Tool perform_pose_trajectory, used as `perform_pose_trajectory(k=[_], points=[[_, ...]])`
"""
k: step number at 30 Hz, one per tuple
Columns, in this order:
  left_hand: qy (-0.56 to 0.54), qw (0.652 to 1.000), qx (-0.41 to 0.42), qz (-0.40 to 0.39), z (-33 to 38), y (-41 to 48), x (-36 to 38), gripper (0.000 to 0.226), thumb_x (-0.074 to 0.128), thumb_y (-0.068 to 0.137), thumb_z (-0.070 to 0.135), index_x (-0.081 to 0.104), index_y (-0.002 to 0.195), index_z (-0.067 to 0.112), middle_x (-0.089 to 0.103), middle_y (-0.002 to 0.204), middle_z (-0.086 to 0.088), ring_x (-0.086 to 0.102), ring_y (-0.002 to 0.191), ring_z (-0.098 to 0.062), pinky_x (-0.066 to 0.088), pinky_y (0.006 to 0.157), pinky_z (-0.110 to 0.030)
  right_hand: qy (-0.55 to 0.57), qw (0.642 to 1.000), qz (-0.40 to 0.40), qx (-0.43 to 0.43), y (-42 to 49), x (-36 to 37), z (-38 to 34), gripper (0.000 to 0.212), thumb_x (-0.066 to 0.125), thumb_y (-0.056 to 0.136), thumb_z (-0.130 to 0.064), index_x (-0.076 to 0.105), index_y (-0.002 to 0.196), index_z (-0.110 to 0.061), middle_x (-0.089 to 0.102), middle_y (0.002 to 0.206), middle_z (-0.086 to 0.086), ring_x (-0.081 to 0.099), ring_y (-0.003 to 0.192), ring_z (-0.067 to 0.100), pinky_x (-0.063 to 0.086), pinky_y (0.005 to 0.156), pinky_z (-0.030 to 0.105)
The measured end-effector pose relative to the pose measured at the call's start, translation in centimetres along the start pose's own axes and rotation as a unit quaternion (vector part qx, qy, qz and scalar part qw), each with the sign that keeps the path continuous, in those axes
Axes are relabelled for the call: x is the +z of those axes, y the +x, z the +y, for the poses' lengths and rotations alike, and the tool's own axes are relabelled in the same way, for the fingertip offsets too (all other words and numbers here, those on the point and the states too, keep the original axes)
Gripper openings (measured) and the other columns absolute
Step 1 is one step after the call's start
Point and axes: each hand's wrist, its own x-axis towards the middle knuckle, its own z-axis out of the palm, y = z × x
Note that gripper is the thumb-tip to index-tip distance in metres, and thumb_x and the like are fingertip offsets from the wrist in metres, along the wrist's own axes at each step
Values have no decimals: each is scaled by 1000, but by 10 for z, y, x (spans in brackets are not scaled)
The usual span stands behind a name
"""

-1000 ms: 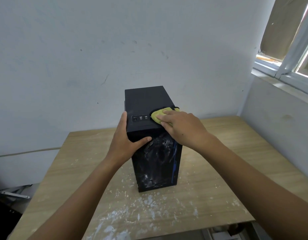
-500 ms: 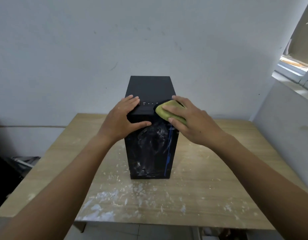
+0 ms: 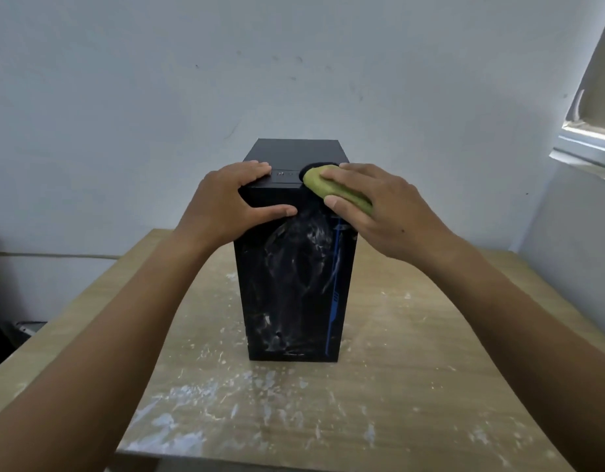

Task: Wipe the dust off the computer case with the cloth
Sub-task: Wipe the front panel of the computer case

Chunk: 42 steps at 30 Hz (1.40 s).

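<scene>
Two hands share the work. The right hand (image 3: 389, 212) closes round the cloth (image 3: 331, 189), a yellow-green wad pinned between the fingers above and the thumb below. It presses the wad on the upper right front edge of the computer case (image 3: 294, 301), where top and front panel meet. Bunching the cloth this way gives, I judge, a firm pad to bear down with.

The left hand (image 3: 226, 202) clasps the opposite upper corner, fingers laid over the top and thumb stretched across the front, holding nothing else. That hold looks meant to keep the tall, narrow box from sliding or tipping under the rubbing.

Between the hands a short row of ports (image 3: 284, 173) shows on the top. Below them the front panel carries grey-white smears of dust beside a blue stripe (image 3: 333, 301), so most of the wiping seems yet to do. The case stands upright near the middle of a wooden table (image 3: 413, 386), itself speckled with white powder, close to a pale wall (image 3: 226, 80). A window (image 3: 593, 131) sits at the far right.
</scene>
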Motion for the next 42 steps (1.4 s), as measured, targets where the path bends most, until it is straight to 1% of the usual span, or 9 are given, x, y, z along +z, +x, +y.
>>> perform_pose_trajectory(k=[6, 11, 16, 27, 31, 33, 35, 38, 42], points=[[-16, 999, 9, 28, -3, 0, 3, 89, 74, 51, 68, 67, 125, 19, 63, 122, 10, 58, 113, -6, 43, 103, -23, 11, 991, 129, -29, -12, 27, 1, 36, 43, 101, -35, 50, 136, -35, 45, 142, -5, 51, 121, 20, 45, 98, 40], [-14, 1000, 9, 23, -1, -3, 4, 87, 74, 53, 66, 67, 124, 18, 66, 119, 5, 58, 104, -7, 45, 93, -20, -23, 968, 245, -40, -27, 53, -2, 34, 52, 98, -25, 57, 132, -27, 42, 137, 2, 61, 86, 24, 51, 66, 30], [-13, 1000, 0, 10, 1, -1, 2, 88, 74, 52, 67, 66, 125, 19, 64, 115, 8, 57, 101, -5, 41, 85, -13, -71, 951, 297, -56, -31, 71, -1, 37, 53, 96, -21, 57, 132, -22, 40, 134, 5, 60, 83, 24, 56, 53, 37], [-14, 1000, 13, 16, -5, 2, 4, 81, 76, 54, 65, 68, 121, 20, 59, 103, 18, 55, 97, -1, 38, 81, -6, -151, 948, 260, -104, -75, 110, 20, 29, 60, 92, -20, 66, 120, -21, 48, 118, 2, 59, 75, 17, 50, 51, 26], [2, 1000, 4, -5, -7, 5, 2, 95, 70, 49, 75, 64, 128, 22, 61, 113, 14, 54, 104, -4, 42, 94, -19, -153, 949, 258, -99, -65, 92, 14, 33, 57, 94, -25, 59, 127, -18, 45, 117, -1, 56, 71, 15, 45, 48, 22], [9, 1000, 5, -7, -9, 6, 2, 96, 68, 49, 77, 64, 128, 23, 64, 122, 10, 57, 110, -8, 45, 101, -27, -148, 947, 270, -87, -56, 80, 11, 35, 55, 95, -27, 54, 129, -17, 44, 120, 0, 57, 72, 17, 48, 46, 25], [22, 1000, 16, -11, -10, 6, 1, 96, 66, 49, 80, 64, 128, 25, 65, 123, 8, 59, 112, -11, 48, 100, -30, -134, 946, 287, -69, -46, 67, 8, 36, 56, 95, -28, 53, 131, -19, 41, 127, 1, 57, 78, 18, 50, 49, 29], [96, 994, 42, -24, -8, 8, -5, 94, 58, 52, 84, 64, 128, 27, 67, 120, 7, 62, 109, -15, 50, 94, -34, -126, 948, 288, -55, -34, 53, 8, 36, 55, 96, -30, 55, 131, -25, 35, 145, 1, 60, 81, 22, 46, 58, 26], [228, 968, 102, -28, 1, 16, -8, 92, 45, 58, 89, 64, 125, 29, 70, 111, 6, 63, 102, -20, 48, 81, -33, -146, 946, 279, -82, -36, 65, 12, 39, 50, 99, -30, 52, 137, -25, 33, 154, -3, 65, 89, 24, 51, 56, 29]])
